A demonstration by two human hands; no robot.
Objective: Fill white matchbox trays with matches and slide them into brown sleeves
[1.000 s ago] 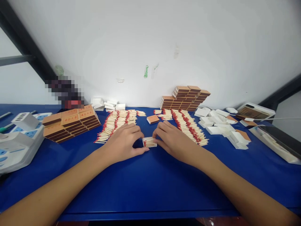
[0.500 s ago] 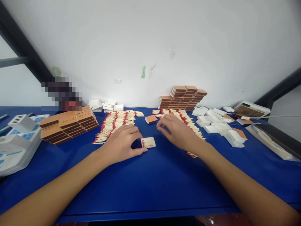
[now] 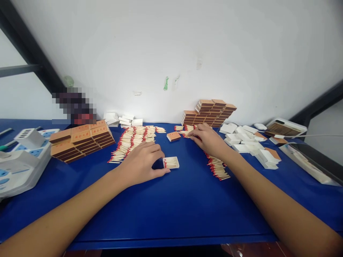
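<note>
My left hand (image 3: 142, 161) rests on the blue table (image 3: 171, 210), thumb and fingers closed on the left end of a small white matchbox tray (image 3: 171, 162) filled with red-tipped matches. My right hand (image 3: 207, 138) lies further back on the right row of loose matches (image 3: 217, 166), fingers curled and pinching at the matches near its far end. Whether it holds any I cannot make out. A closed brown matchbox (image 3: 174, 136) lies just left of that hand.
A second spread of matches (image 3: 134, 140) lies left of centre. Stacks of brown matchboxes stand at the left (image 3: 80, 141) and at the back (image 3: 210, 112). Empty white trays (image 3: 249, 142) lie right, more at the back (image 3: 122, 119). Power strips (image 3: 20, 157) sit far left.
My right hand left the tray and moved back and right onto the far end of the right match row. My left hand stayed on the tray.
</note>
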